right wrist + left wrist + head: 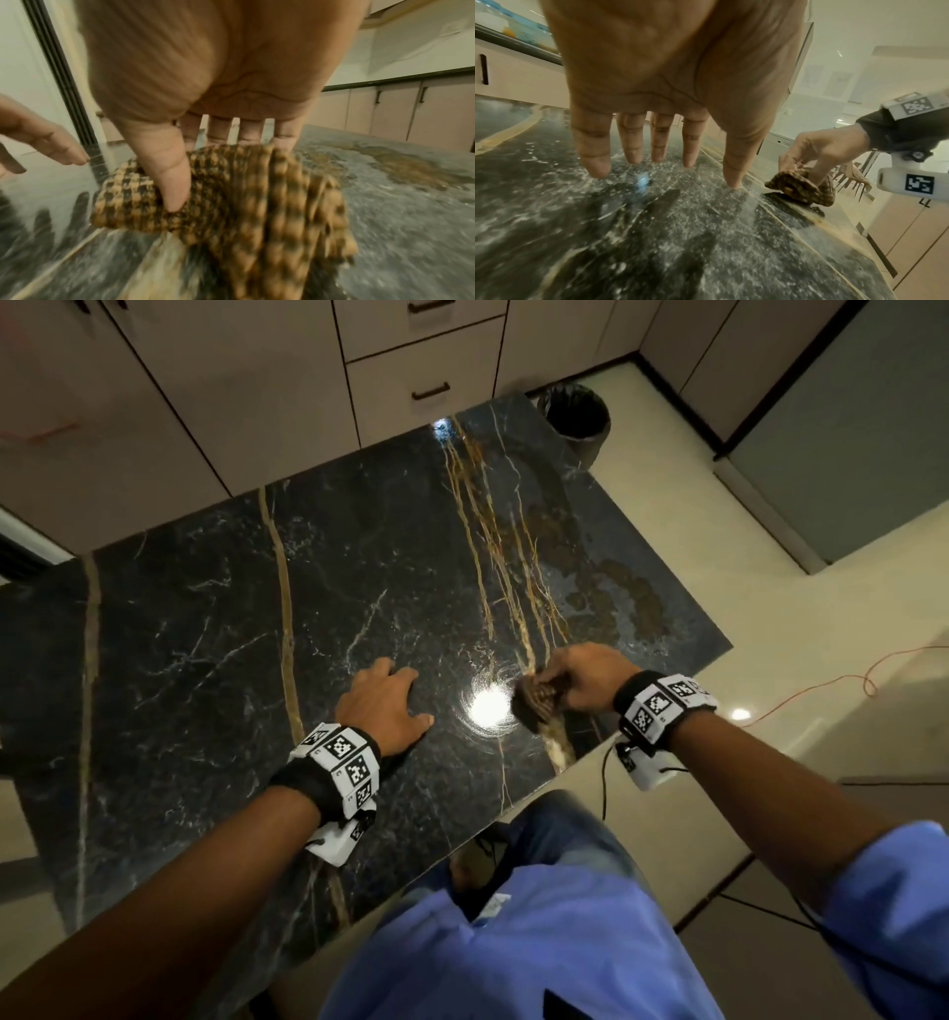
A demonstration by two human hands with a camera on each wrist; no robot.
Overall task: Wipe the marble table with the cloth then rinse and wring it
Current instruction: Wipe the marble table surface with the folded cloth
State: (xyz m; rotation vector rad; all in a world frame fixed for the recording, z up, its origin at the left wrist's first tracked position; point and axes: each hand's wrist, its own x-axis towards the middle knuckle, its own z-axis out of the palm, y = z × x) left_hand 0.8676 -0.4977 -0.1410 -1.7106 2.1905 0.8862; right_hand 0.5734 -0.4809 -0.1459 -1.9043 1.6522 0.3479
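Note:
A black marble table (205, 634) with gold and white veins fills the middle of the head view. My right hand (575, 680) grips a bunched brown checked cloth (536, 703) near the table's right front edge; the cloth touches the marble. In the right wrist view the thumb presses into the cloth (231, 203) and the fingers curl over its far side. In the left wrist view the cloth (800, 188) sits to the right, held by that hand. My left hand (382, 706) rests on the table with fingers spread, fingertips (598, 168) touching the marble.
A brownish smeared patch (616, 588) lies on the table's far right part. A black waste bin (575, 415) stands on the floor beyond the far corner. Beige cabinets (411, 377) run behind the table. An orange cable (821, 680) lies on the floor to the right.

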